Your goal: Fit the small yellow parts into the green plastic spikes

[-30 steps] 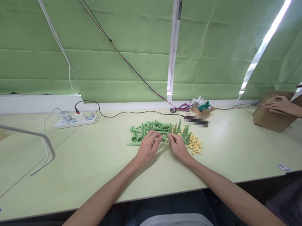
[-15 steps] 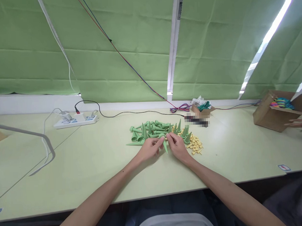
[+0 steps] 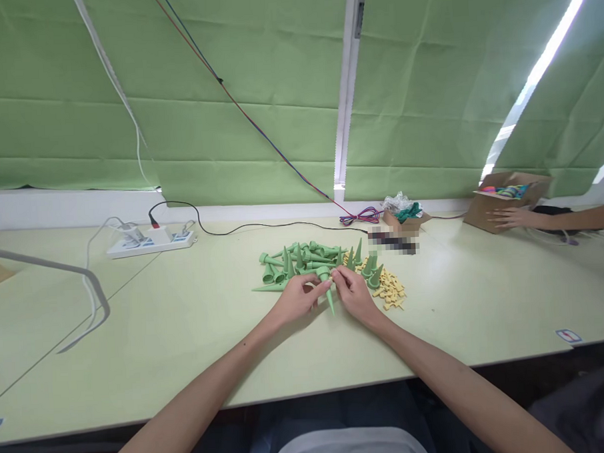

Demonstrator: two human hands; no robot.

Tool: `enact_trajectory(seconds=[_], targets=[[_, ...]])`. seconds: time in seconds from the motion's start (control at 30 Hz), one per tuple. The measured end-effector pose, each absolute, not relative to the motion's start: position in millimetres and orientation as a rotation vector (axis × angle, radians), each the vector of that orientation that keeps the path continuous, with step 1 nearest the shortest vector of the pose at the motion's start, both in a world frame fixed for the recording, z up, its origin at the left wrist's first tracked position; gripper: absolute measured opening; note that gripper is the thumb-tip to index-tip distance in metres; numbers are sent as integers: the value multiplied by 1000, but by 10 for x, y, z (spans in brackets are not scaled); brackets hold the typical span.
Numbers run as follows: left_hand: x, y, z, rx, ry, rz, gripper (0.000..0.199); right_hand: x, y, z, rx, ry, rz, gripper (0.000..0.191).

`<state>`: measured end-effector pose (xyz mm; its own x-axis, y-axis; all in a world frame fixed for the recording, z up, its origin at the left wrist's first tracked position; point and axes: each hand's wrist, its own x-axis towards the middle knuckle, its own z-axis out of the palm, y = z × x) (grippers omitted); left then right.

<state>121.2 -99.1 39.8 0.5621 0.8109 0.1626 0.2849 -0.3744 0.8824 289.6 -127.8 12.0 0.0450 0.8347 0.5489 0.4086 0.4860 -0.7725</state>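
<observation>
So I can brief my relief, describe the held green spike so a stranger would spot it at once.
On the pale table, find the pile of green spikes beside the yellow pieces. At the pile's near side, the left hand's grip holds the green spike. Its wide end is up and its point slants down toward the person; its neighbours stand point-up or lie sideways.
</observation>
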Motion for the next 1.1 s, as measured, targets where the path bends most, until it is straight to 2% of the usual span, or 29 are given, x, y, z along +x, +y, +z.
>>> enact_trajectory(seconds=[0.33,1.1], targets=[[1228,-996,400,2085,919,868,32,2899,-1272,110,-1110,-1575,500,38],[1212,-965,364,2339,824,1030,28,2904,-1263,108,-1106,-1593,547,39]])
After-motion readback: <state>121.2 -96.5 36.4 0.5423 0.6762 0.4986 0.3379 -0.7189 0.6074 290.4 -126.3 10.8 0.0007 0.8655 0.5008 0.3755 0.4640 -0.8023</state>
